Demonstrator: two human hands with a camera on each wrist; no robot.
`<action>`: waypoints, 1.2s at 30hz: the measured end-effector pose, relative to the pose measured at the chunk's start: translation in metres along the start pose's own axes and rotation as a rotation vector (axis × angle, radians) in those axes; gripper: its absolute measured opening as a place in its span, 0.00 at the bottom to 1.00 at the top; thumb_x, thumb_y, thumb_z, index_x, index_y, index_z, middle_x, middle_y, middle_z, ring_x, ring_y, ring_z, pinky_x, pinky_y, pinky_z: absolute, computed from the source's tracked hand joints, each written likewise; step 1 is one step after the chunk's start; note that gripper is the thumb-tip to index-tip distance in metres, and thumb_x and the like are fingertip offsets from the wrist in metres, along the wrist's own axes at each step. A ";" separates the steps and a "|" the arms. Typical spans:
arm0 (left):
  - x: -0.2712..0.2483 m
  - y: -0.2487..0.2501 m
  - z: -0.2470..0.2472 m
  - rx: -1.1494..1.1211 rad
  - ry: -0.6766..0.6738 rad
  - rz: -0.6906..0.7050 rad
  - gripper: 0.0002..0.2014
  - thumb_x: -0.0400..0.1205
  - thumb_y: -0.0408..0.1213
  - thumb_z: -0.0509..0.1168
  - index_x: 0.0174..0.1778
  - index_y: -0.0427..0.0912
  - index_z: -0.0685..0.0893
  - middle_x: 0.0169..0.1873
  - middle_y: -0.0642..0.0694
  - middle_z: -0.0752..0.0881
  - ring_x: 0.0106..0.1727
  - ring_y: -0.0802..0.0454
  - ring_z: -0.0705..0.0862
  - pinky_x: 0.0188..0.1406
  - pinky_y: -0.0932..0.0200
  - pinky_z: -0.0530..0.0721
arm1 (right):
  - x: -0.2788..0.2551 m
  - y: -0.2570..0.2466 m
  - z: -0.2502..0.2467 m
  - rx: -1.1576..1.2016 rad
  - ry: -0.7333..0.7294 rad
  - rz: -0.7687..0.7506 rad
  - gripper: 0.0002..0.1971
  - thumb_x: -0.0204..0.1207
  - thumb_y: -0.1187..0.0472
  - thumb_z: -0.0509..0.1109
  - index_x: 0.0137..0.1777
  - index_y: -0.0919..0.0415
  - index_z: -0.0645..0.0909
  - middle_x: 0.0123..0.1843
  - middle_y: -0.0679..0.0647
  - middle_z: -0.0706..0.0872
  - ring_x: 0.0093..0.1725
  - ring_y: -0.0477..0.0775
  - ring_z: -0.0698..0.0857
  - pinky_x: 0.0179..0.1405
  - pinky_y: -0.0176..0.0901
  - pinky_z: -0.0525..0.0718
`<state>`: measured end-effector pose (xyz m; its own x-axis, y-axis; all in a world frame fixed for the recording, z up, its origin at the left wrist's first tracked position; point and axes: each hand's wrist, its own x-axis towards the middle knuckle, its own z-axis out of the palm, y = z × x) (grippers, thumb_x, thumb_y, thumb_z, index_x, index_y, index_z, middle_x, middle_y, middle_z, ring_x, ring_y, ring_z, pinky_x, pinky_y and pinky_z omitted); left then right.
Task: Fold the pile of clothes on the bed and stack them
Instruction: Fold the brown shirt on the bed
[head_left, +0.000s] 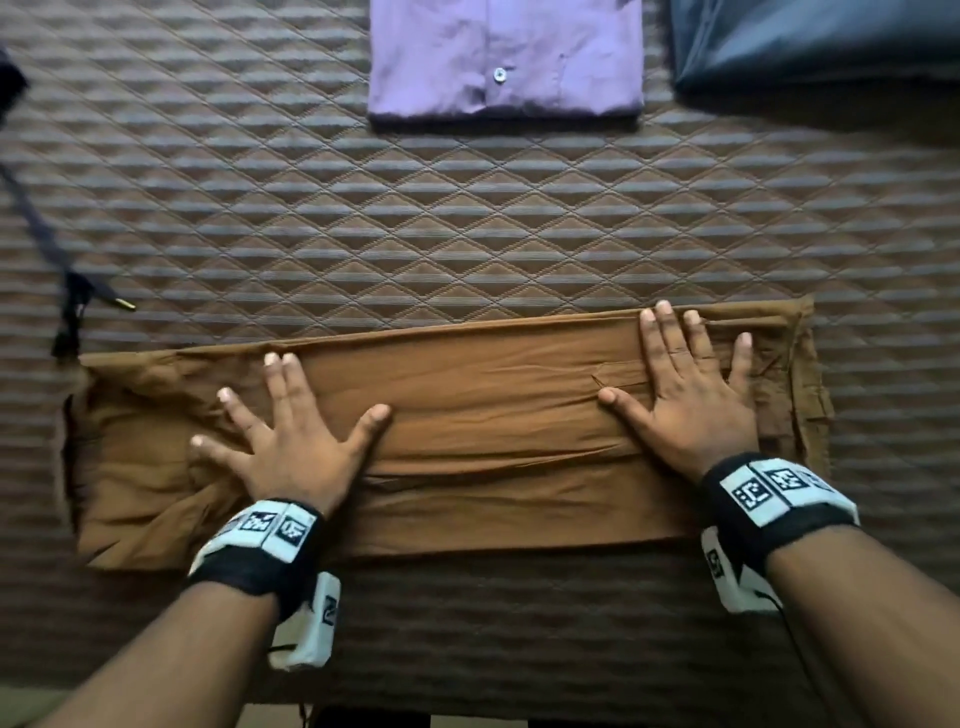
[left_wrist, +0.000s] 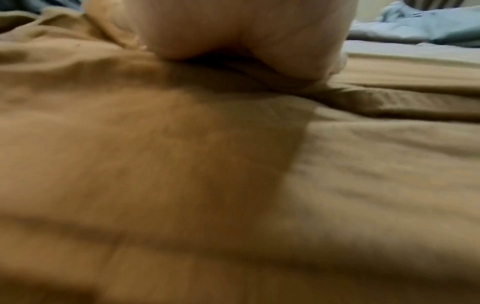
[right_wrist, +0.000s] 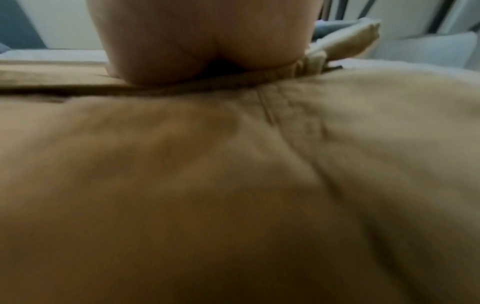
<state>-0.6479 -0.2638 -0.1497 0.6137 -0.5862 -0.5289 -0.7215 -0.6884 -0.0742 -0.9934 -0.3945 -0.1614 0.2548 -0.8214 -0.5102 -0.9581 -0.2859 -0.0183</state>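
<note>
A brown garment (head_left: 467, 426) lies folded into a long band across the near part of the bed. My left hand (head_left: 291, 431) presses flat on its left half with fingers spread. My right hand (head_left: 685, 384) lies flat on its right half, fingers straight and reaching the far edge. In the left wrist view the heel of my left hand (left_wrist: 233, 28) sits on the brown cloth (left_wrist: 207, 164). The right wrist view shows the heel of my right hand (right_wrist: 202, 41) on the same cloth (right_wrist: 233, 185). A folded purple shirt (head_left: 504, 57) lies further back.
The bed has a brown quilted cover (head_left: 363, 208). A dark blue folded garment (head_left: 810, 41) sits at the far right. A dark drawstring with a metal tip (head_left: 78, 291) trails in from the left, near the brown garment's left end.
</note>
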 end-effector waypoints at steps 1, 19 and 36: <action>-0.001 0.006 -0.003 0.001 0.047 0.062 0.56 0.71 0.84 0.34 0.88 0.48 0.39 0.87 0.52 0.37 0.86 0.32 0.36 0.71 0.12 0.37 | -0.002 -0.003 -0.005 -0.020 -0.006 0.011 0.47 0.70 0.20 0.30 0.84 0.45 0.28 0.85 0.41 0.28 0.85 0.49 0.31 0.80 0.68 0.29; 0.074 -0.115 -0.028 0.041 0.018 0.237 0.52 0.72 0.82 0.38 0.86 0.54 0.34 0.86 0.58 0.34 0.87 0.53 0.39 0.76 0.20 0.38 | -0.004 -0.165 0.018 0.077 0.051 -0.140 0.44 0.75 0.26 0.41 0.87 0.46 0.44 0.86 0.40 0.40 0.87 0.52 0.43 0.83 0.57 0.35; 0.013 -0.009 0.017 -0.189 0.094 0.512 0.36 0.83 0.60 0.36 0.88 0.50 0.48 0.88 0.52 0.51 0.88 0.46 0.49 0.84 0.45 0.43 | -0.023 -0.197 0.027 0.042 0.085 -0.238 0.47 0.73 0.24 0.45 0.88 0.49 0.46 0.88 0.44 0.44 0.87 0.53 0.48 0.82 0.64 0.38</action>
<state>-0.6388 -0.2574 -0.1700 0.2319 -0.8960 -0.3788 -0.8704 -0.3650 0.3305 -0.8138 -0.3054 -0.1694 0.4818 -0.7728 -0.4130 -0.8742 -0.4565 -0.1655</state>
